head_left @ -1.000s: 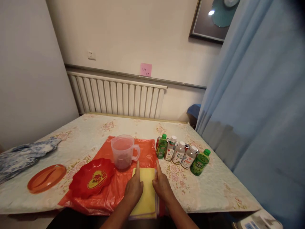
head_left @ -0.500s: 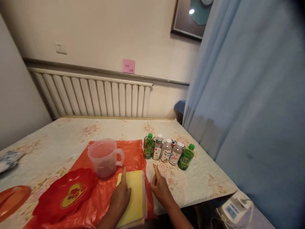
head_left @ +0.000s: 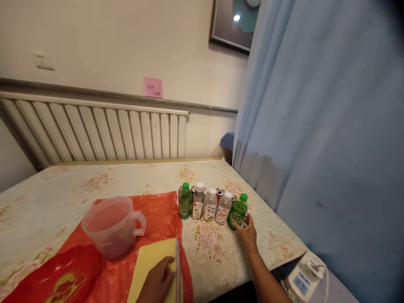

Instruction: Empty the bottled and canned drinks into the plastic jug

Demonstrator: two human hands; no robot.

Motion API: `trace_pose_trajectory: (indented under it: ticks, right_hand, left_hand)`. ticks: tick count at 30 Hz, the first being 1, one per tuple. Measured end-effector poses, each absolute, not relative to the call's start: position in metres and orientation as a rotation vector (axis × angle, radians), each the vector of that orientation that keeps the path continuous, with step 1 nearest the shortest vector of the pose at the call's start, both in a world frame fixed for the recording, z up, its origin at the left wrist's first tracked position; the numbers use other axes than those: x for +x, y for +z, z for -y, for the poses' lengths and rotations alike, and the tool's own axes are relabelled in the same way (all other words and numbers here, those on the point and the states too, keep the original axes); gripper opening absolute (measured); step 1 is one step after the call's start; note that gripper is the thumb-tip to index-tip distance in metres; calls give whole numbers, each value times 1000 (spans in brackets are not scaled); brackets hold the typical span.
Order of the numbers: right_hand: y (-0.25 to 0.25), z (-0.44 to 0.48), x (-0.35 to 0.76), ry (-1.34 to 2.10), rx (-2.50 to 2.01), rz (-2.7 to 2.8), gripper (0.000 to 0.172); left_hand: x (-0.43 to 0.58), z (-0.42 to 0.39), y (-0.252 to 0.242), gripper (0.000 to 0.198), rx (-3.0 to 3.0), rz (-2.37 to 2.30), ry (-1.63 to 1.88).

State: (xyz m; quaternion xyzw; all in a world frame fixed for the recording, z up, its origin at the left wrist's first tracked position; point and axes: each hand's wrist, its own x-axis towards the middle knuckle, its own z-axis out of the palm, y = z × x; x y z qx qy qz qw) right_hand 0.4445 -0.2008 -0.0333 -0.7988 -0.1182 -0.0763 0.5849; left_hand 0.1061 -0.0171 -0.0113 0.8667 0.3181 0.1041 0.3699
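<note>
My right hand is around the lower part of a green bottle at the right end of a row, thumb in front and fingers on its right side. To the left of it stand clear bottles with white caps and, at the far end, another green-capped bottle. Can tops show behind them. My left hand is over a folded yellow cloth, its fingers partly curled; whether it grips the cloth is unclear.
A clear plastic jug and a red scalloped tray rest on a red plastic sheet. The flowered tablecloth spreads beneath. A power strip lies at the lower right, beside a blue curtain.
My right hand has moved right and forward and closed around the right-hand green bottle. My left hand has moved lower over the cloth, with its index finger less stretched. The view has turned right.
</note>
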Motion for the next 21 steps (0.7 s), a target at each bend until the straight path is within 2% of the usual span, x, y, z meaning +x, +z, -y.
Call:
trace_pose_trajectory:
  ticks: [8, 12, 17, 21]
  right_hand:
    - [-29, 177, 446, -271, -1934, 225, 52]
    - [-26, 179, 427, -308, -1964, 240, 47]
    - [-16, 187, 374, -285, -1967, 494, 41]
    - [1, 185, 328, -248, -1917, 827, 46]
  left_hand:
    - [108, 21, -10, 39, 2176, -824, 200]
    - [109, 24, 5, 39, 2155, -777, 241]
    - [111, 37, 52, 39, 2099, -650, 370]
    - [111, 48, 89, 46, 2069, -612, 533]
